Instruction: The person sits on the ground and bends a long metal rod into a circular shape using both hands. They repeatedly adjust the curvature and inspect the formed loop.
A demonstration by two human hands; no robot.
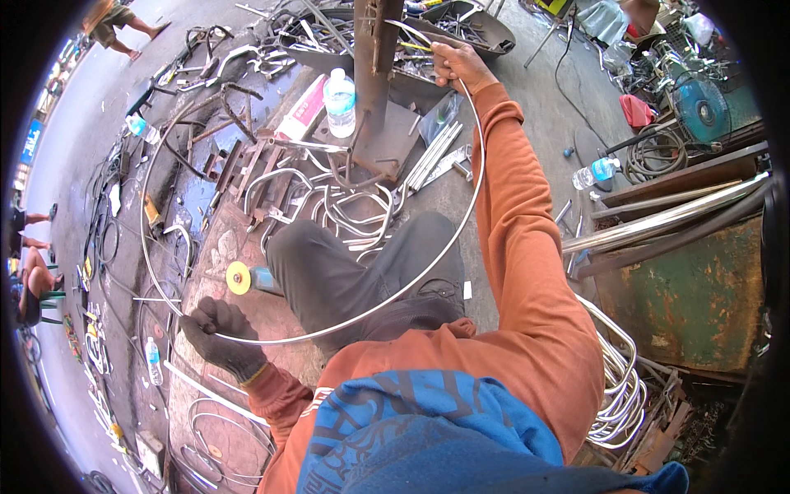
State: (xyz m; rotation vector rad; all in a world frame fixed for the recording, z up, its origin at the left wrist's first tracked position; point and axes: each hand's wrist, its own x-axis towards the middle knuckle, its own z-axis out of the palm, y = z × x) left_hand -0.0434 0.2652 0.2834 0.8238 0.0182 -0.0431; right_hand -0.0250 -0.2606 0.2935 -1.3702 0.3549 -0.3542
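A long thin silver metal rod (415, 284) bends in a wide arc in front of my body. My left hand (222, 336), in a dark glove, is closed around its lower left part, and the rod curves on upward beyond it. At the upper right, my bare right hand (461, 66) grips the rod with closed fingers, arm stretched out. Past that hand the rod runs toward a rusty upright post (372, 74). Beside my knee lies an angle grinder (263, 280) with a yellow disc. Bent silver tubes (354, 210) lie just beyond my legs.
Metal scraps fill a tray (494, 29) behind the post. A water bottle (339, 103) stands by the post; another bottle (597, 173) lies at right near a fan (699, 107). Coiled rods (617, 387) and long pipes (675, 210) lie at right. Other people's legs (123, 29) show at left.
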